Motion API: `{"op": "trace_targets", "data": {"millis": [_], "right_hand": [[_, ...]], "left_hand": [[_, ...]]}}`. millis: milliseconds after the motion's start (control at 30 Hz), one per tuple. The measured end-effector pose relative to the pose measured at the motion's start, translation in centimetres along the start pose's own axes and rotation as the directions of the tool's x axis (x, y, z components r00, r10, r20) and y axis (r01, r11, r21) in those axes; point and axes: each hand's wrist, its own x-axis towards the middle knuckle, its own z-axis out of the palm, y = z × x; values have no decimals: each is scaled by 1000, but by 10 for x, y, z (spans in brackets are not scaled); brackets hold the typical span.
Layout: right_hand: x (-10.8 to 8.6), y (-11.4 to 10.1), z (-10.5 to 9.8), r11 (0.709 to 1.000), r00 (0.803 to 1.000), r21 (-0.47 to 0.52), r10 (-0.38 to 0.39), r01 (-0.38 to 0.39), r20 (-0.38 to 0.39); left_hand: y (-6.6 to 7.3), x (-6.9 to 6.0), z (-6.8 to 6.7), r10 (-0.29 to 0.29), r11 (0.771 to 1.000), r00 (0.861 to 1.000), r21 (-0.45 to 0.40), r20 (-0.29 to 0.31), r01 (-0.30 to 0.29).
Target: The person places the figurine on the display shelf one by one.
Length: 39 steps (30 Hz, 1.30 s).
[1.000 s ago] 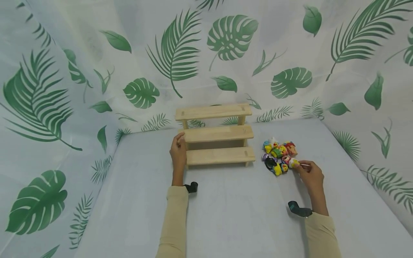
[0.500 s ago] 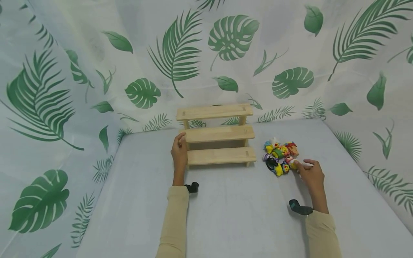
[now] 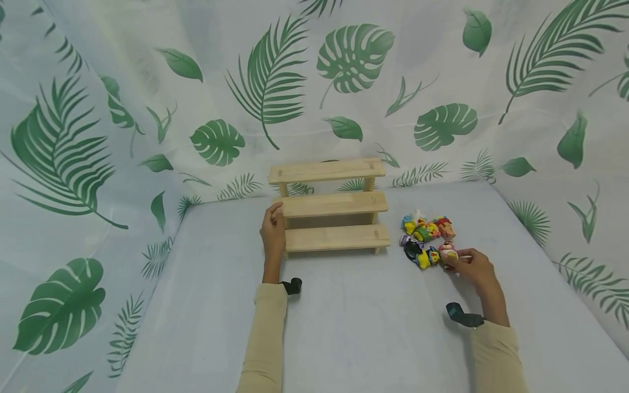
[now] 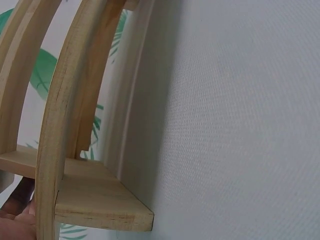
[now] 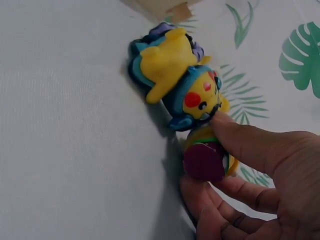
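A three-tier wooden shelf (image 3: 334,204) stands near the back, and my left hand (image 3: 273,234) grips its left end at the middle tier. In the left wrist view, the fingers (image 4: 19,210) of that hand are partly hidden behind the wood (image 4: 55,125). My right hand (image 3: 476,268) pinches a small pink-and-white figurine (image 3: 448,251) at the right front of a group of colourful figurines (image 3: 423,232). Its purple base (image 5: 204,161) faces the right wrist camera, between thumb and fingers, close beside a blue-hooded yellow figurine (image 5: 197,100).
The table (image 3: 363,316) has a pale cover. Behind it and at both sides hang leaf-patterned white sheets (image 3: 304,76). The figurine group lies to the right of the shelf.
My right hand has shifted slightly, and the pinched figurine has turned so its pink top shows. My left hand and the shelf stay in place.
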Motion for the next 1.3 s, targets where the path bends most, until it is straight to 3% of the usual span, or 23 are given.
{"op": "trace_targets", "data": {"millis": [233, 400, 467, 533, 633, 667, 800, 967, 1200, 1300], "right_hand": [[0, 0, 2, 999, 999, 39, 35, -34, -24], [0, -1, -1, 973, 992, 219, 89, -68, -87], [1, -6, -4, 929, 991, 367, 89, -46, -102], [4, -16, -5, 858, 991, 513, 60, 9, -118], [12, -36, -2, 710, 990, 696, -14, 111, -143], [14, -44, 1, 674, 986, 725, -39, 144, -159], [11, -81, 9, 615, 969, 749, -174, 247, -176], [4, -130, 20, 591, 921, 733, -368, 338, -128], [18, -193, 51, 503, 812, 724, -568, 472, -135], [21, -217, 63, 525, 782, 669, -608, 526, -138]], "left_hand": [[2, 7, -4, 19, 1000, 1000, 10, -22, -19], [4, 10, -6, 20, 1000, 1000, 1, -2, -20], [3, 11, -7, 18, 1000, 1000, 10, -9, -18], [3, 11, -8, 17, 1000, 1000, 12, -26, -17], [2, 13, -10, 18, 1000, 999, 13, -50, -17], [1, 14, -10, 17, 1000, 998, 10, -53, -17], [0, 13, -8, 6, 1000, 999, 1, -38, -6], [-2, 9, -4, -3, 1000, 1000, -15, -18, 3], [-4, 3, 2, -21, 1000, 1000, -22, -23, 21], [-3, 0, 4, -36, 999, 999, -35, -19, 36]]}}
